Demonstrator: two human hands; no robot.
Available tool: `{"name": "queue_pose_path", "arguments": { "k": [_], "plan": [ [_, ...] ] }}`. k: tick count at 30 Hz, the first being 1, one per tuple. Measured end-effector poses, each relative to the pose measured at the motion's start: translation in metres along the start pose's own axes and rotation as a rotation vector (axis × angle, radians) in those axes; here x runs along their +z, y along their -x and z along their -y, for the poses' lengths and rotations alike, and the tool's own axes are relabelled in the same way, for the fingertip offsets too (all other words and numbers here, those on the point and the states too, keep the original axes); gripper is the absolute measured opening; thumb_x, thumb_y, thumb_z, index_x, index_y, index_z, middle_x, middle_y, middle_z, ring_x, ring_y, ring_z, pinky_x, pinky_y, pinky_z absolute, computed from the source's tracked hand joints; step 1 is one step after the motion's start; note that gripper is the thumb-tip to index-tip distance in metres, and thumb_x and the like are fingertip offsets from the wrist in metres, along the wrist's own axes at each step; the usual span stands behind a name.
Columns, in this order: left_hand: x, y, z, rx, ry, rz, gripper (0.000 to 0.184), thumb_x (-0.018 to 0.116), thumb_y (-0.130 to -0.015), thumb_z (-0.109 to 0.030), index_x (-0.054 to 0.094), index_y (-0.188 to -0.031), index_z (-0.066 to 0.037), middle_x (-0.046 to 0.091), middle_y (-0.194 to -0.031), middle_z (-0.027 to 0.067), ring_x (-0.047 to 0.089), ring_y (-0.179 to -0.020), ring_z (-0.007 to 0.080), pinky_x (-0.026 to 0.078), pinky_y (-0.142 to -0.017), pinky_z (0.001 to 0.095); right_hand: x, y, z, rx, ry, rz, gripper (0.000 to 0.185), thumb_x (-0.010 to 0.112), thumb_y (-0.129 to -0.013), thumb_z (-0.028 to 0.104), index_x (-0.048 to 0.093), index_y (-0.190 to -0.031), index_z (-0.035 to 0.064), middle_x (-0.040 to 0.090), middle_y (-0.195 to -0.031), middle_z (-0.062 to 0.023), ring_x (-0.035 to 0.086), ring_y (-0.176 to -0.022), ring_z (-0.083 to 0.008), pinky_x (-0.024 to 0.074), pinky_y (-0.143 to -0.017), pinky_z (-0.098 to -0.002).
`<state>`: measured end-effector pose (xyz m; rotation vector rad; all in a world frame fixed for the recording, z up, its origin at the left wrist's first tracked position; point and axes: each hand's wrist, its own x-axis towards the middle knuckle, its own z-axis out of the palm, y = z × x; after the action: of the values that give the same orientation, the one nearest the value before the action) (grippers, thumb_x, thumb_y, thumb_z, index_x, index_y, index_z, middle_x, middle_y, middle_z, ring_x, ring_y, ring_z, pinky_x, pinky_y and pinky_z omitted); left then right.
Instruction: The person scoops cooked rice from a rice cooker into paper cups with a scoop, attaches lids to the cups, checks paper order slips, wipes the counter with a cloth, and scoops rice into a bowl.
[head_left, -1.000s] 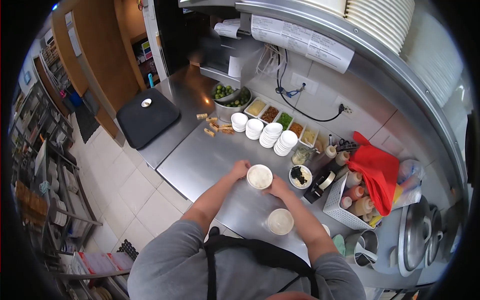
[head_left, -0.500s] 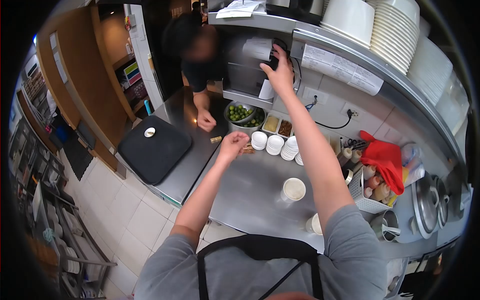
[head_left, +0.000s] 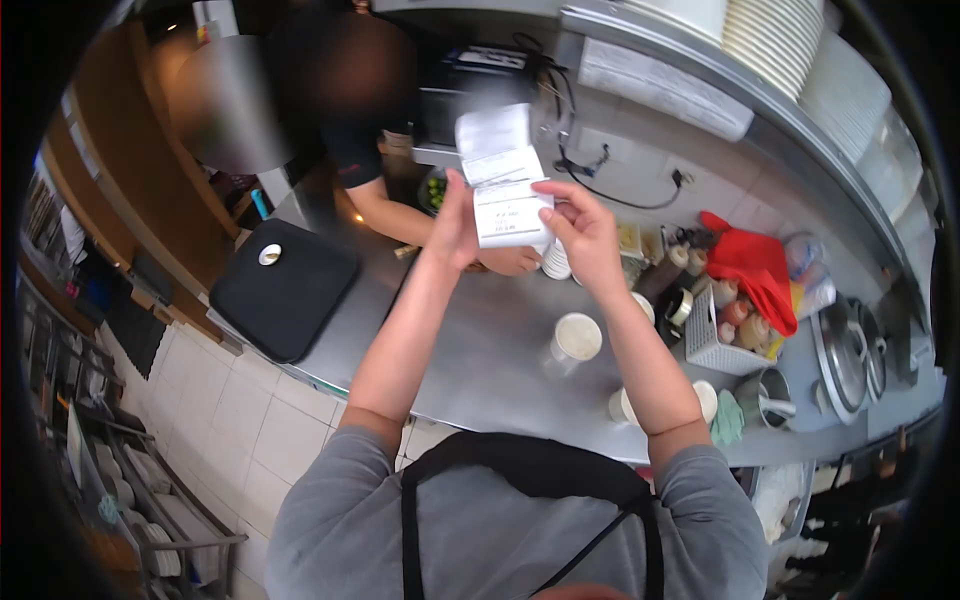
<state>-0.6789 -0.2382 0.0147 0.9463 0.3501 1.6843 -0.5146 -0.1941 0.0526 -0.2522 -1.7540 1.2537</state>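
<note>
A long printed paper receipt (head_left: 512,213) is held up in front of me over the counter, its upper part folded and curling. My right hand (head_left: 580,232) pinches its right edge between thumb and fingers. At its left edge my left hand (head_left: 456,228) grips the paper, its fingers partly hidden behind it. Behind the receipt stands a black receipt printer (head_left: 475,95). A co-worker's forearm (head_left: 388,212) reaches beneath the paper, and that person's hand (head_left: 515,260) is beside a stack of small white dishes (head_left: 556,262).
A black tray (head_left: 285,300) with a small white dish (head_left: 269,255) lies at the left. A round white-topped container (head_left: 577,338) stands on the steel counter (head_left: 480,370). To the right are a white basket of bottles (head_left: 715,345), a red cloth (head_left: 752,285) and pot lids (head_left: 842,360).
My right hand has come down from the printer and now holds the receipt. My left hand has risen to the paper. The co-worker's arm has extended rightward across the counter.
</note>
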Motion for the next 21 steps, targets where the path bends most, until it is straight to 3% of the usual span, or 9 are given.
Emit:
{"name": "queue_pose_path", "arguments": {
  "k": [2,4,5,6,8,10,12,16,21],
  "plan": [
    [0.011,-0.012,0.006,0.013,0.151,-0.158,0.059,0.048,-0.085,-0.046,0.040,-0.120,0.000,0.052,-0.115,0.0120,0.050,-0.107,0.0226,0.039,-0.091,0.0354,-0.019,0.022,0.002,0.050,0.031,0.031,0.026,0.049,-0.080,-0.005,0.055,-0.106,-0.0003,0.054,-0.100,-0.0052,0.053,-0.080,-0.0096,0.0422,-0.072,-0.0217],
    [0.015,-0.026,0.014,0.041,-0.001,-0.293,0.041,0.058,-0.083,-0.020,0.044,-0.115,0.000,0.055,-0.108,0.0114,0.054,-0.102,0.0212,0.043,-0.087,0.0336,-0.034,0.036,0.008,-0.075,0.370,0.027,0.025,0.048,-0.081,-0.005,0.060,-0.102,0.0010,0.055,-0.101,-0.0047,0.054,-0.082,-0.0098,0.0421,-0.073,-0.0221],
    [0.022,-0.030,0.019,0.096,-0.031,-0.307,0.035,0.059,-0.078,-0.001,0.047,-0.110,0.001,0.056,-0.104,0.0107,0.056,-0.097,0.0201,0.046,-0.083,0.0314,-0.040,0.041,0.014,-0.059,0.435,-0.022,0.028,0.047,-0.077,-0.008,0.062,-0.098,0.0015,0.059,-0.098,-0.0081,0.058,-0.084,-0.0162,0.0436,-0.076,-0.0256],
    [0.028,-0.033,0.023,0.120,0.007,-0.308,0.035,0.057,-0.078,0.002,0.047,-0.111,0.003,0.057,-0.104,0.0122,0.056,-0.097,0.0199,0.047,-0.083,0.0306,-0.054,0.046,0.010,-0.051,0.451,-0.050,0.028,0.047,-0.077,-0.008,0.062,-0.098,0.0015,0.059,-0.098,-0.0081,0.058,-0.084,-0.0162,0.0436,-0.076,-0.0256],
    [0.039,-0.038,0.029,0.191,-0.086,-0.263,0.036,0.054,-0.081,0.000,0.044,-0.116,0.003,0.056,-0.107,0.0133,0.056,-0.098,0.0219,0.047,-0.085,0.0334,-0.083,0.049,-0.006,-0.202,0.980,-0.137,0.032,0.046,-0.072,-0.010,0.061,-0.098,0.0006,0.061,-0.098,-0.0136,0.059,-0.091,-0.0237,0.0442,-0.079,-0.0286],
    [0.064,-0.031,0.027,0.173,-0.123,-0.296,0.039,0.056,-0.079,0.003,0.044,-0.116,0.006,0.055,-0.110,0.0136,0.055,-0.100,0.0200,0.045,-0.086,0.0296,-0.115,0.046,-0.004,-0.223,0.941,-0.250,0.038,0.045,-0.064,-0.012,0.061,-0.097,-0.0001,0.060,-0.098,-0.0175,0.057,-0.093,-0.0305,0.0441,-0.083,-0.0344],
    [0.084,-0.020,0.035,0.137,-0.260,-0.257,0.040,0.058,-0.078,0.002,0.045,-0.116,0.006,0.055,-0.108,0.0120,0.055,-0.099,0.0193,0.045,-0.085,0.0296,-0.141,0.038,0.015,-0.430,0.776,-0.456,0.035,0.046,-0.070,-0.009,0.062,-0.098,0.0020,0.061,-0.095,-0.0146,0.059,-0.086,-0.0240,0.0449,-0.076,-0.0285],
    [0.096,0.016,0.087,-0.280,-0.622,-0.052,0.046,0.066,-0.075,-0.007,0.047,-0.116,0.000,0.057,-0.105,0.0078,0.055,-0.095,0.0157,0.043,-0.083,0.0290,-0.192,0.016,0.046,-0.314,0.541,-0.766,0.025,0.052,-0.076,-0.001,0.062,-0.098,0.0042,0.060,-0.087,-0.0061,0.052,-0.075,-0.0120,0.0407,-0.067,-0.0215],
    [0.090,0.030,0.185,-0.623,-0.850,0.244,0.035,0.068,-0.070,-0.013,0.060,-0.101,0.001,0.063,-0.096,0.0094,0.058,-0.088,0.0158,0.044,-0.079,0.0282,-0.232,-0.022,0.059,-0.554,0.539,-0.691,0.025,0.057,-0.078,0.004,0.061,-0.103,0.0021,0.053,-0.082,0.0024,0.044,-0.069,-0.0059,0.0350,-0.064,-0.0185]
  ]
}}
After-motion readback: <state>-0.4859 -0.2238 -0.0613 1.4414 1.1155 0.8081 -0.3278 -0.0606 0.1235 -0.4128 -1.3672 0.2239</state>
